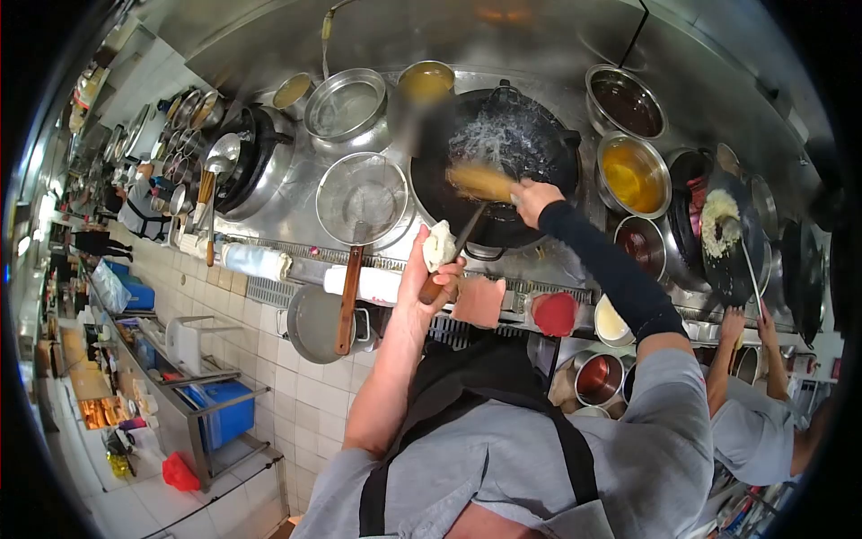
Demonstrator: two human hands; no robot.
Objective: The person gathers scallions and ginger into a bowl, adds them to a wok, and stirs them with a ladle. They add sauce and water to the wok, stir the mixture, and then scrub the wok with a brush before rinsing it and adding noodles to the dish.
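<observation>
My left hand [426, 280] is closed round the wooden handle [438, 286] of a metal utensil, together with a crumpled white cloth. The utensil's metal part reaches up toward the near edge of a large black wok [440, 193]. In my right hand [537, 199], fingers wrapped round it, is a tan bamboo brush [482, 181], held over the wok and blurred. Whitish steam or water [516, 144] shows in the dark pan area behind the brush. A ladle-like shape above the wok's left side is too smeared to make out.
A wire strainer [362, 199] with a wooden handle lies left of the wok. Pots of yellow liquid [633, 176] and dark sauce [626, 101] stand right. Folded cloths [479, 301] lie along the front edge. At the far right a co-worker's hands [750, 325] work at another wok [732, 238].
</observation>
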